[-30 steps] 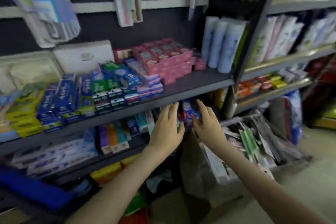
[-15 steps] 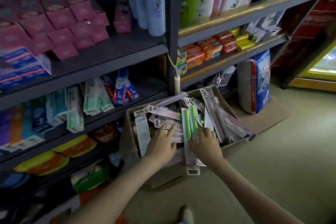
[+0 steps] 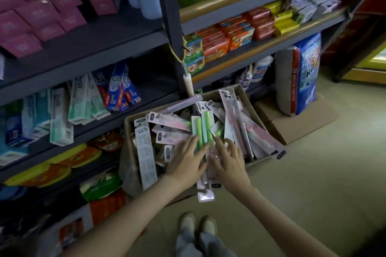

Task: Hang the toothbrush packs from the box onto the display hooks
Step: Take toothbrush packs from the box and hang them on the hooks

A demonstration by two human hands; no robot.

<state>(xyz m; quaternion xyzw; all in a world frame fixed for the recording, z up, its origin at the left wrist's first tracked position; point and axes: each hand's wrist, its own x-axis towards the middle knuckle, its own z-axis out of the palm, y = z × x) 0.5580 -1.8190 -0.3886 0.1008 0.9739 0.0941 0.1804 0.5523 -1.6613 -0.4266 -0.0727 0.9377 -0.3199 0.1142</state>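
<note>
A cardboard box (image 3: 246,96) stands on the floor against the shelf unit, piled with several toothbrush packs. A pack with two green brushes (image 3: 203,127) lies lengthwise on top, its lower end hanging over the box's front edge. My left hand (image 3: 188,161) rests flat on the pile at that pack's left side, fingers straight. My right hand (image 3: 228,160) lies on the pile at its right side, fingers spread and slightly bent. Pink packs (image 3: 238,123) lean against the box's right wall. No display hooks are in view.
Dark shelves on the left hold toothpaste boxes (image 3: 117,92) and pink cartons (image 3: 35,14). A shelf post (image 3: 171,27) rises behind the box. Soap packs (image 3: 225,39) fill the right shelf. A blue sack (image 3: 302,75) and flat cardboard (image 3: 292,123) sit right. My shoes (image 3: 198,223) are below.
My view swung down from the upper shelves and hooks to the box on the floor. Both hands dropped from the shelf edge onto the packs and now flank the green pack.
</note>
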